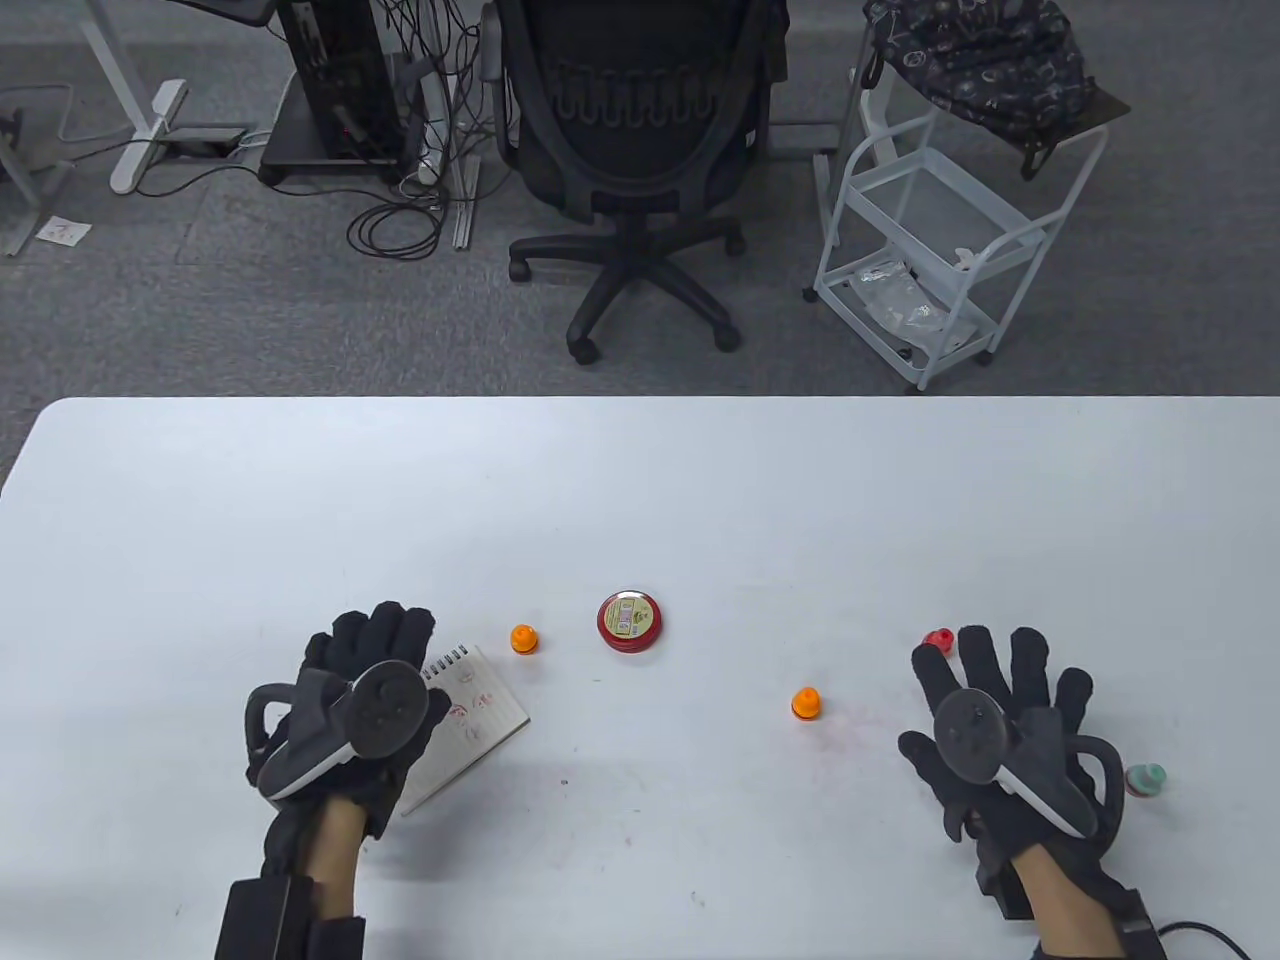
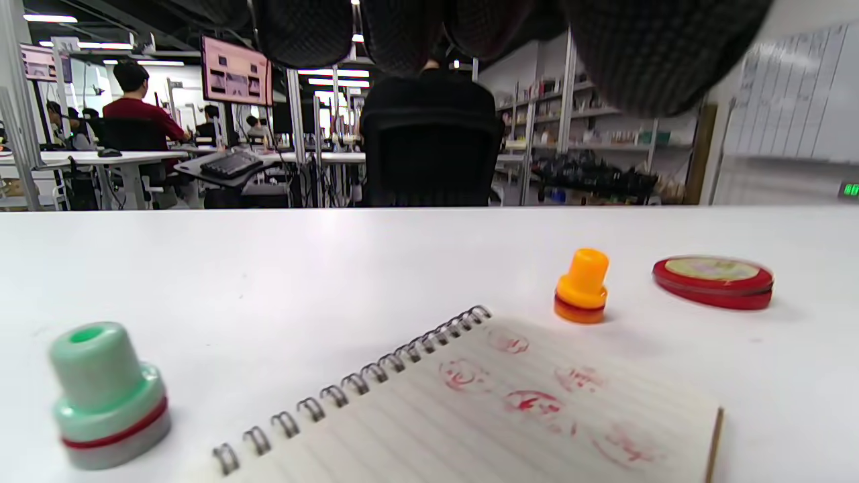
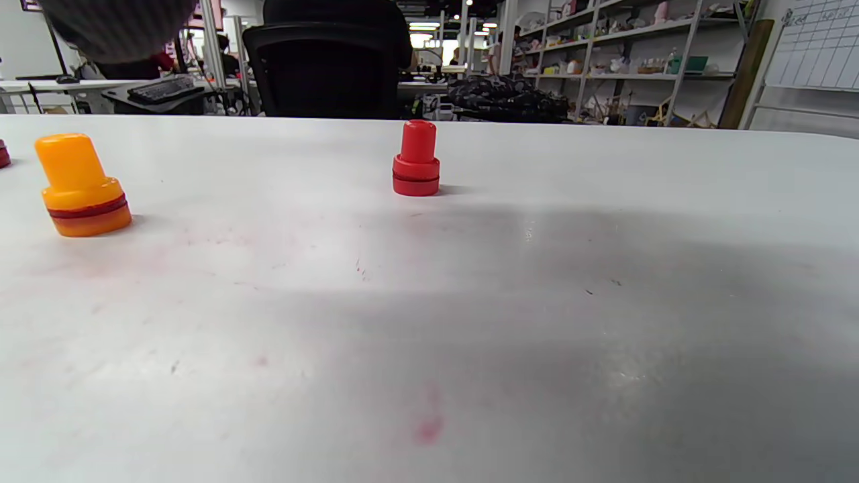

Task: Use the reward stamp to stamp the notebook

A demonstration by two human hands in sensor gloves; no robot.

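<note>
A small spiral notebook [image 1: 475,712] lies open at the front left, with several red stamp prints on its page [image 2: 530,402]. My left hand [image 1: 372,650] is spread flat over the notebook's left part and holds nothing. A mint-green stamp [image 2: 107,396] stands left of the notebook, under that hand and hidden in the table view. An orange stamp [image 1: 523,638] [image 2: 581,286] stands just beyond the notebook. A closed red ink pad [image 1: 631,621] [image 2: 713,282] lies to its right. My right hand [image 1: 1005,675] is spread flat at the front right and holds nothing.
A second orange stamp [image 1: 806,703] [image 3: 84,188] stands left of my right hand. A red stamp [image 1: 938,638] [image 3: 416,161] stands at its fingertips. Another mint-green stamp [image 1: 1146,778] stands to its right. Red ink smears mark the table [image 3: 429,429]. An office chair [image 1: 630,150] stands beyond the table's far edge.
</note>
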